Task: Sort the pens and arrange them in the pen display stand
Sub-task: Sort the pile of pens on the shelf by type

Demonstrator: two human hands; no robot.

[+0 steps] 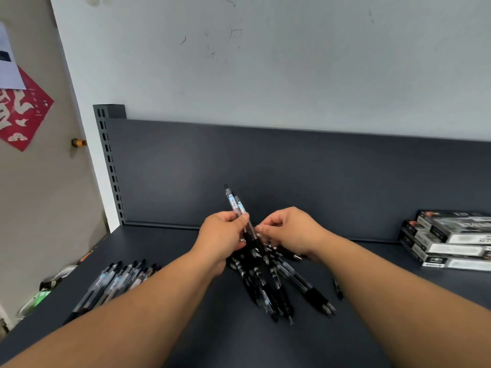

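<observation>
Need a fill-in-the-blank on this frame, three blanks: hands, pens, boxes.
1. The left hand grips pens whose free ends point ____.
2. The row of pens lies to the ____ of the loose pile.
3. The stack of boxes sits at the shelf's ____ end.
Missing words: up; left; right.
</observation>
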